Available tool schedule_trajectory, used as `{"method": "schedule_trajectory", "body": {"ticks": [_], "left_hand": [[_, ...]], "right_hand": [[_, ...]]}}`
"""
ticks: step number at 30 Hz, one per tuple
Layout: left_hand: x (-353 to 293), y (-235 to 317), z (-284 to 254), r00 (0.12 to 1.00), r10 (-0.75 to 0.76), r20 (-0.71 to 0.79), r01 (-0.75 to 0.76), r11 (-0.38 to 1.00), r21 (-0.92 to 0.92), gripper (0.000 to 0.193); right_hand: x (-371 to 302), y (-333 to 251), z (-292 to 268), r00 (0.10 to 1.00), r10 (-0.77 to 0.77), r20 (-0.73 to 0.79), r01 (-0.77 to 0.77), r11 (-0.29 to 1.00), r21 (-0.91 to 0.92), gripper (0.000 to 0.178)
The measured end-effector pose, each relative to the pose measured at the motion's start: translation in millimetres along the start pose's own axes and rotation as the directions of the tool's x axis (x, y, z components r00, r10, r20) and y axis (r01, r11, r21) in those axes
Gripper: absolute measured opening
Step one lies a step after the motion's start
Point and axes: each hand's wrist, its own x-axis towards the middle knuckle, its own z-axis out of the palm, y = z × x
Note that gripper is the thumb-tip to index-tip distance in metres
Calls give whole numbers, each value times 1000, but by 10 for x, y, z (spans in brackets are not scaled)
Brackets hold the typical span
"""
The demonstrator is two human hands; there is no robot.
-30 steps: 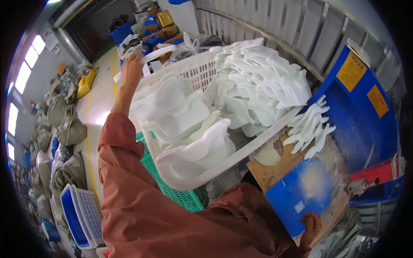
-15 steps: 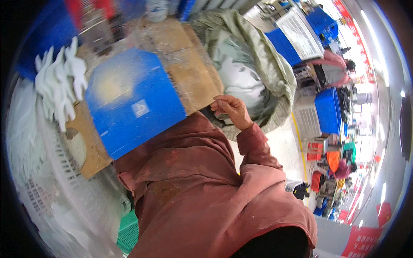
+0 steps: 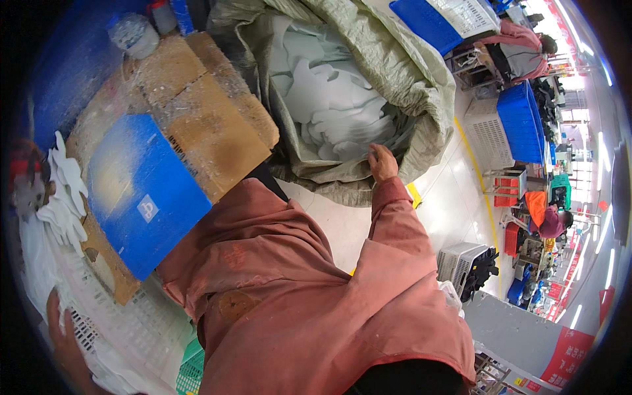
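Right hand (image 3: 382, 164) has moved to the olive woven sack (image 3: 421, 76), upper centre, within reach of flat white curved-edged pieces (image 3: 336, 105) inside; grip cannot be told. Left hand (image 3: 66, 345), lower left, fingers apart, is at the white slotted plastic basket (image 3: 158, 322).

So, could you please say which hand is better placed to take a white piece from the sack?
Probably the right hand: it is at the sack, close to the white pieces inside; the left hand is by the white crate.
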Motion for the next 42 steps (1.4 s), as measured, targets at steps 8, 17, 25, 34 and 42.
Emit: {"method": "schedule_trajectory", "body": {"ticks": [8, 17, 25, 34, 42], "left_hand": [[829, 2831, 2046, 594, 744, 306, -603, 664, -441, 45], [906, 3520, 2705, 507, 791, 342, -437, 578, -689, 33], [1354, 4292, 3411, 531, 831, 167, -390, 414, -822, 42], [1737, 5521, 4623, 551, 810, 200, -496, 511, -702, 59], [1967, 5940, 5326, 538, 809, 235, -626, 571, -531, 61]], "right_hand": [[-609, 149, -83, 591, 99, 800, 79, 981, -180, 30], [-658, 500, 207, 588, 559, 584, -757, 635, 154, 44], [-227, 1014, 1068, 523, 845, 112, -853, 518, 70, 95], [-390, 1057, 1323, 303, 950, 82, -931, 277, 237, 95], [-463, 965, 1216, 246, 891, 380, -770, -58, 635, 94]]}}
